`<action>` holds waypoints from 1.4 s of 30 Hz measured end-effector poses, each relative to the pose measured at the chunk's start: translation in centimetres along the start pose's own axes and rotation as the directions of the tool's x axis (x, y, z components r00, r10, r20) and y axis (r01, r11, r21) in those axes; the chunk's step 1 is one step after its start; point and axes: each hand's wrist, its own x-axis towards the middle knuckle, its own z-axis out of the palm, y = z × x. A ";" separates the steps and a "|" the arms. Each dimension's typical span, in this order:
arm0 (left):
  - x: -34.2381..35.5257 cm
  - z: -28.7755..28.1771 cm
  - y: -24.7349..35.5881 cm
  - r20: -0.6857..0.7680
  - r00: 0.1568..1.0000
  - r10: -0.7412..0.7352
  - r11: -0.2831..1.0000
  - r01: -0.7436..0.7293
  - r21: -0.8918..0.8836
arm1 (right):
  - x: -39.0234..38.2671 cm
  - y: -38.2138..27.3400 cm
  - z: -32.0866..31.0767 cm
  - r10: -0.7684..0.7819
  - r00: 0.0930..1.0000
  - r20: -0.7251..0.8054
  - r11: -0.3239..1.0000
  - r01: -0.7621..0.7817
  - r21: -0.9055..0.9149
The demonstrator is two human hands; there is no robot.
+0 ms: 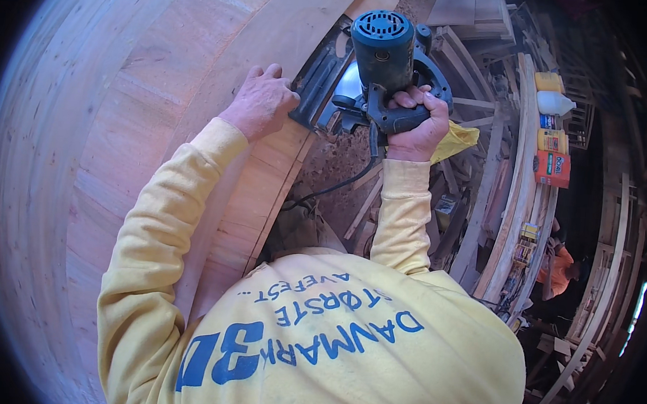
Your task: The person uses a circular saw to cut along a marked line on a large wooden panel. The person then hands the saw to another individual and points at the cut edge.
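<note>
My right hand (418, 123) grips the handle of a dark teal power saw (381, 44), which has a metal guard and a flat base plate (315, 81) over the edge of a pale wooden panel (140, 75). A black cord (331, 189) trails down from the saw. My left hand (261, 102) rests on the wood just left of the base plate, fingers bent a little and apart, its fingertips at or near the plate's side. The blade itself is not clearly visible.
Timber offcuts (465, 78) and a yellow bag (458, 142) lie beyond the panel. A plank shelf (503, 233) at right carries containers, including a white jug (555, 103) and an orange box (551, 168). Another person in orange (558, 269) is at far right.
</note>
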 end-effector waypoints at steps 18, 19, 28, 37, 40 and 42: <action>3.7 0.1 -1.1 -0.011 1.000 0.009 1.000 -0.009 -0.016 | 3.7 -0.9 -0.3 0.022 1.000 -0.010 1.000 -0.021 0.017; 3.7 0.1 -1.1 -0.014 1.000 0.012 1.000 -0.013 -0.015 | 3.8 -0.9 -0.3 0.017 1.000 -0.004 1.000 -0.017 0.023; 5.0 0.3 -1.5 0.008 1.000 0.006 1.000 -0.006 -0.015 | 5.0 -1.2 -0.6 0.007 1.000 0.005 1.000 -0.007 0.022; 5.8 0.6 -1.9 -0.028 0.999 0.017 1.000 -0.018 -0.009 | 5.9 -1.3 -0.4 0.005 1.000 0.000 1.000 -0.005 0.008; 6.0 0.6 -2.0 -0.022 1.000 0.018 1.000 -0.018 -0.004 | 6.2 -1.5 -0.5 0.006 1.000 -0.002 1.000 -0.006 0.006; 6.3 0.6 -2.1 -0.019 1.000 0.018 1.000 -0.019 -0.020 | 6.5 -1.5 -0.6 0.004 1.000 -0.003 1.000 -0.004 0.009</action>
